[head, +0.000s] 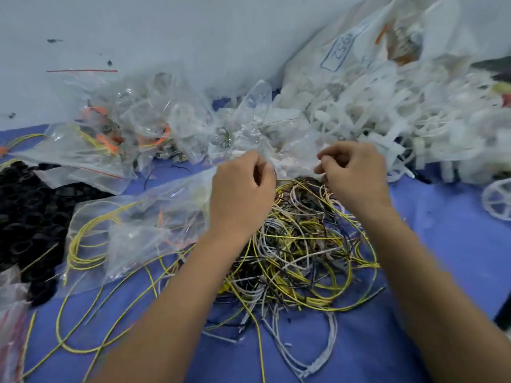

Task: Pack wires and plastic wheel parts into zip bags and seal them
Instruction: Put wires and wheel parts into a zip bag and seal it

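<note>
Blue cloth (431, 266) covers a work surface set against a pale wall (166, 29), and the person's two bare forearms reach in from six o'clock toward the centre. Both hands meet at the middle of the view over a clear zip bag (293, 158): the left hand (243, 186) pinches its near edge on one side and the right hand (356, 172) pinches the other, fingers curled, apparently to hold the mouth taut so it can be opened or pressed closed; which of the two cannot be told, as the plastic there is blurred. Directly below the hands, toward six o'clock, lies a loose tangle of wires (301, 252), yellow, grey and black, heaped within easy reach for filling. At two o'clock a large pile of white plastic wheel parts (387, 111) spills from a big translucent sack (359, 42), and one spoked white wheel (497, 200) lies apart at three o'clock. At ten o'clock a heap of filled zip bags (132, 128) sits by the wall, probably the finished stock. One bag with yellow wire (132, 230) lies at eight o'clock, beside a mound of black rubber rings (30, 217) at nine o'clock.
</note>
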`<state>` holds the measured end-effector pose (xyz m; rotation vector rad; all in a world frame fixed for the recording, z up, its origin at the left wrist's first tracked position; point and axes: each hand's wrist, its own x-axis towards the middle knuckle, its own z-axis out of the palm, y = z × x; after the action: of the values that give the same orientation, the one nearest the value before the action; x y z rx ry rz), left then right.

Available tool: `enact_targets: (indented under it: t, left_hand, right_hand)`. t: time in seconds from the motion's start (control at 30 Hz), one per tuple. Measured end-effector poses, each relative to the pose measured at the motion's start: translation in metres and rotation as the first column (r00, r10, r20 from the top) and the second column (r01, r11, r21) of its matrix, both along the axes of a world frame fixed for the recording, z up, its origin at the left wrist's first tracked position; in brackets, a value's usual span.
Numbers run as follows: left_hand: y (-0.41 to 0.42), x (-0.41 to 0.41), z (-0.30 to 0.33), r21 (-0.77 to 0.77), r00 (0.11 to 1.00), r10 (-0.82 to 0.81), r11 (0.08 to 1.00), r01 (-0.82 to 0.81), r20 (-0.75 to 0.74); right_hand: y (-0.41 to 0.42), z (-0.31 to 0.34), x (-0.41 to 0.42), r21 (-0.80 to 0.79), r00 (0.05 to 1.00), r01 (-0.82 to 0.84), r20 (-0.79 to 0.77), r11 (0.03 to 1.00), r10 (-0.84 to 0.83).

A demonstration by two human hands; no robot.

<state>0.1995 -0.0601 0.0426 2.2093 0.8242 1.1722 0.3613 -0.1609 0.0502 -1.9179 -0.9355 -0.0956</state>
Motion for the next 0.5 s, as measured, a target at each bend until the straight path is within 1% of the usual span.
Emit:
enact_targets:
  t: [0.03,0.1,0.17,0.23,0.3,0.33,0.4,0.43,0.5]
  left_hand:
    - [-0.007,0.019,0.001,0.014,0.999,-0.041,0.999,0.041,-0.024]
    - [-0.021,0.054,0.002,0.03,0.99,-0.122,0.992,0.124,-0.073]
    - [-0.036,0.089,0.001,0.028,0.971,-0.199,0.978,0.204,-0.13]
    - [-0.05,0.116,-0.001,0.02,0.95,-0.252,0.966,0.26,-0.184]
    - [-0.06,0.135,-0.006,0.02,0.939,-0.276,0.958,0.286,-0.207]
    - [-0.064,0.141,-0.007,0.019,0.937,-0.28,0.957,0.29,-0.21]
    - [-0.067,0.146,-0.012,0.006,0.937,-0.286,0.956,0.293,-0.201]
    - [-0.067,0.146,-0.014,-0.002,0.938,-0.289,0.956,0.294,-0.192]
    - [-0.066,0.146,-0.018,-0.018,0.937,-0.299,0.954,0.301,-0.178]
  right_hand:
    - [-0.008,-0.001,0.017,-0.031,0.99,0.11,0.087,0.993,-0.107]
    - [-0.018,-0.005,0.046,-0.105,0.925,0.31,0.262,0.945,-0.274]
    - [-0.022,-0.012,0.069,-0.239,0.858,0.441,0.393,0.865,-0.329]
    - [-0.022,-0.022,0.079,-0.375,0.865,0.463,0.389,0.803,-0.317]
    - [-0.02,-0.035,0.084,-0.464,0.902,0.409,0.334,0.786,-0.272]
    - [-0.02,-0.04,0.086,-0.488,0.911,0.386,0.333,0.783,-0.241]
    - [-0.019,-0.044,0.092,-0.475,0.91,0.368,0.36,0.8,-0.205]
    - [-0.019,-0.043,0.095,-0.433,0.909,0.369,0.353,0.822,-0.221]
    - [-0.02,-0.041,0.099,-0.328,0.91,0.389,0.285,0.861,-0.302]
